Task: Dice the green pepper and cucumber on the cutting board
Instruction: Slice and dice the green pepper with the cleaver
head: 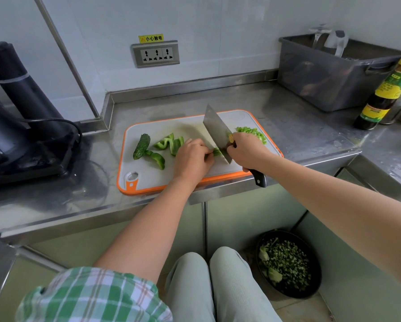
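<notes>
Right hand (247, 151) gripped the cleaver (218, 133) at a pepper strip (216, 151) that the left hand (192, 159) held down.

The right hand's fingers were wrapped round the cleaver's dark handle, close up to the blade, whose edge met the cutting board (148, 180) just beside the left fingertips. The left hand's curled fingers pinned the short green pepper strip flat against the board, touching the blade's left face. Right of the blade, behind the right hand, lay a pile of diced pepper (252, 133). Left of the left hand were uncut pepper pieces (169, 144), and further left the cucumber (141, 146), whole, lying at a slant and touching one curved piece. The orange-rimmed board sat on a steel counter (299, 126) at its front edge. A grey bin (329, 75) and a sauce bottle (385, 94) stood at the far right, and a black appliance (20, 101) at the left.
</notes>
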